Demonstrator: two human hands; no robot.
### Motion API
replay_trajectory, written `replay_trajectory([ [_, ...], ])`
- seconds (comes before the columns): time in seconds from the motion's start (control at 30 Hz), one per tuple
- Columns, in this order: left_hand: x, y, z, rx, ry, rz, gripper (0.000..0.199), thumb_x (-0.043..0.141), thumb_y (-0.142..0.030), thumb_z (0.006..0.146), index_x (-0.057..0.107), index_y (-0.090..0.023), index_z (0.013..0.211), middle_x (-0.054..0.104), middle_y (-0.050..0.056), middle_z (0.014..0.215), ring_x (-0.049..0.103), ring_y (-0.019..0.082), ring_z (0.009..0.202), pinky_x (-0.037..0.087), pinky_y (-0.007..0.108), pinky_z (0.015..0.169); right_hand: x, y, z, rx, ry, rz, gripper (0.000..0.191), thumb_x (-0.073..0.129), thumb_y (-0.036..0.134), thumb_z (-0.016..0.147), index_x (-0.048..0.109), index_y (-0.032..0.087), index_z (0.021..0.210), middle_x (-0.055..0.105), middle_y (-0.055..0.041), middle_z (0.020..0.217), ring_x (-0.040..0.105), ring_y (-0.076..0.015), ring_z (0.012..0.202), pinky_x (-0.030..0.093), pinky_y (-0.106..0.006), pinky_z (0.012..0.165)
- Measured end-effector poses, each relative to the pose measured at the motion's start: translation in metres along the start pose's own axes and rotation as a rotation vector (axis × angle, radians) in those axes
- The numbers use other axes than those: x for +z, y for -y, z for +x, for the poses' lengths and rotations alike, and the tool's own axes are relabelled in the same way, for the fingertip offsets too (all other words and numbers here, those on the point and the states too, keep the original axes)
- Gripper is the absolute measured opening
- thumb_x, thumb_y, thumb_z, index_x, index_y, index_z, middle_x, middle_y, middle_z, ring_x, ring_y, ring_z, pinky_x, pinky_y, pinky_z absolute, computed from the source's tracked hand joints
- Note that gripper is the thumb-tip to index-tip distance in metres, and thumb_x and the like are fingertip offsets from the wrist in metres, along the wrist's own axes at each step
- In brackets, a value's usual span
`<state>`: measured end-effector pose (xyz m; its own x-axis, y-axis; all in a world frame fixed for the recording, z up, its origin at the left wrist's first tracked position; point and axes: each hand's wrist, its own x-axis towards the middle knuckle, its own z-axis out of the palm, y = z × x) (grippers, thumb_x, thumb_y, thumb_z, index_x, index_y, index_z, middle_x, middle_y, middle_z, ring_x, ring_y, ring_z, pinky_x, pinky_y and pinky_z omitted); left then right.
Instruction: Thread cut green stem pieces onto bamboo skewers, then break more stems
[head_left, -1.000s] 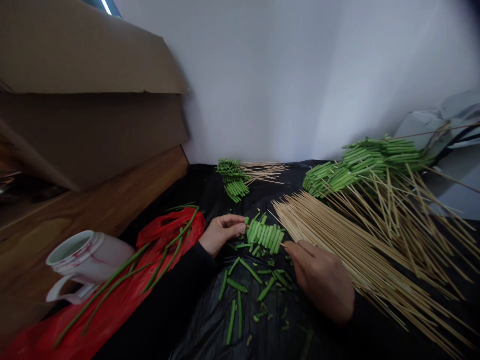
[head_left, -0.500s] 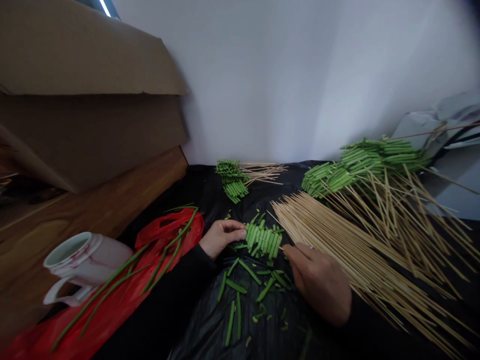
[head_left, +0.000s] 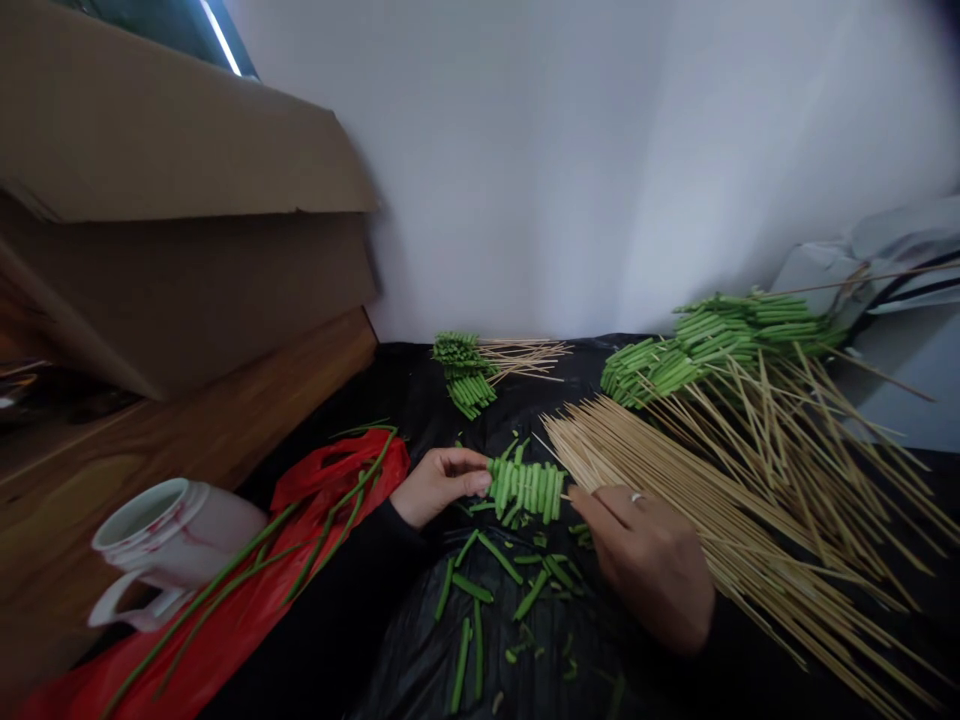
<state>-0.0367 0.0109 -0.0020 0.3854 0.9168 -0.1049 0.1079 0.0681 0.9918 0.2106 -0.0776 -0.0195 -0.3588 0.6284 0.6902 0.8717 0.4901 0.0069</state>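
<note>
Left of the bare bamboo skewers (head_left: 720, 500), my left hand (head_left: 439, 487) pinches a row of cut green beans (head_left: 525, 492), my right hand (head_left: 645, 565) closes on one skewer (head_left: 564, 488); loaded bean skewers (head_left: 705, 340) lie beyond, many still bare.

"Anything readable here?"

"No, nothing legible anywhere."

"What about the white mug (head_left: 176, 530) out to the left of the left hand (head_left: 439, 488)?"

"It has red markings on its side, but they're too smeared to tell whether they're letters."

"And the red plastic bag (head_left: 330, 490) just beside that hand?"

"Creased, with no print I can make out. The cardboard box (head_left: 180, 270) beyond the hand shows plain brown flaps, nothing to read."
</note>
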Motion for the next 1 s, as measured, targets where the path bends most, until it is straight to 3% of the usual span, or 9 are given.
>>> replay_trajectory([
  [0.1, 0.001, -0.005, -0.003, -0.027, 0.052, 0.017, 0.033, 0.082, -0.038, 0.059, 0.073, -0.013, 0.079, 0.067, 0.001, 0.06, 0.055, 0.01, 0.055, 0.042, 0.023, 0.059, -0.001, 0.0, 0.003, -0.02, -0.057, 0.042, 0.025, 0.043, 0.015, 0.093, 0.066, 0.013, 0.103, 0.062, -0.0041, 0.073, 0.052, -0.0165, 0.071, 0.034, -0.033, 0.07],
  [0.2, -0.002, -0.011, -0.004, -0.018, 0.035, 0.045, 0.031, 0.082, -0.038, 0.061, 0.073, -0.012, 0.076, 0.067, 0.002, 0.062, 0.055, 0.01, 0.057, 0.042, 0.023, 0.061, -0.002, 0.003, 0.007, -0.004, -0.158, 0.067, 0.027, 0.045, 0.016, 0.092, 0.064, 0.014, 0.111, 0.067, -0.0091, 0.099, 0.057, -0.0215, 0.094, 0.037, -0.039, 0.084],
  [0.3, -0.011, -0.017, -0.006, 0.013, -0.054, 0.043, 0.03, 0.081, -0.037, 0.062, 0.072, -0.013, 0.076, 0.066, 0.001, 0.062, 0.055, 0.009, 0.057, 0.042, 0.022, 0.06, -0.006, 0.005, 0.009, 0.067, -0.26, -0.001, 0.036, 0.053, 0.016, 0.087, 0.059, 0.019, 0.123, 0.058, -0.0106, 0.128, 0.05, -0.0278, 0.116, 0.035, -0.045, 0.094],
  [0.53, -0.044, -0.057, -0.005, 0.106, -0.364, -0.119, 0.032, 0.086, -0.032, 0.053, 0.069, -0.014, 0.073, 0.064, -0.002, 0.066, 0.057, 0.008, 0.058, 0.043, 0.019, 0.057, -0.006, 0.009, 0.011, 0.087, -0.311, -0.057, 0.044, 0.059, 0.014, 0.083, 0.057, 0.02, 0.127, 0.055, -0.0107, 0.132, 0.049, -0.0292, 0.118, 0.037, -0.048, 0.095],
  [0.63, -0.06, -0.083, 0.015, 0.128, -0.455, -0.116, 0.034, 0.088, -0.03, 0.05, 0.068, -0.013, 0.073, 0.065, -0.001, 0.065, 0.057, 0.007, 0.057, 0.043, 0.017, 0.053, -0.003, 0.008, 0.009, 0.059, -0.279, -0.025, 0.04, 0.054, 0.015, 0.086, 0.057, 0.019, 0.126, 0.057, -0.011, 0.13, 0.05, -0.0294, 0.118, 0.038, -0.048, 0.093],
  [0.8, -0.085, -0.117, 0.073, 0.105, -0.547, -0.104, 0.025, 0.085, -0.02, 0.055, 0.065, -0.012, 0.068, 0.06, -0.001, 0.055, 0.056, 0.007, 0.051, 0.042, 0.016, 0.046, -0.002, 0.007, 0.008, 0.021, -0.221, 0.057, 0.037, 0.045, 0.009, 0.088, 0.059, 0.015, 0.122, 0.061, -0.0114, 0.124, 0.049, -0.0281, 0.119, 0.04, -0.046, 0.092],
  [1.0, -0.103, -0.133, 0.138, 0.043, -0.574, 0.022, 0.022, 0.084, -0.016, 0.055, 0.064, -0.012, 0.062, 0.059, 0.001, 0.05, 0.051, 0.008, 0.043, 0.037, 0.017, 0.04, 0.0, 0.007, 0.007, -0.01, -0.21, 0.083, 0.037, 0.04, 0.006, 0.089, 0.061, 0.013, 0.118, 0.062, -0.0109, 0.121, 0.05, -0.0276, 0.118, 0.041, -0.046, 0.092],
])
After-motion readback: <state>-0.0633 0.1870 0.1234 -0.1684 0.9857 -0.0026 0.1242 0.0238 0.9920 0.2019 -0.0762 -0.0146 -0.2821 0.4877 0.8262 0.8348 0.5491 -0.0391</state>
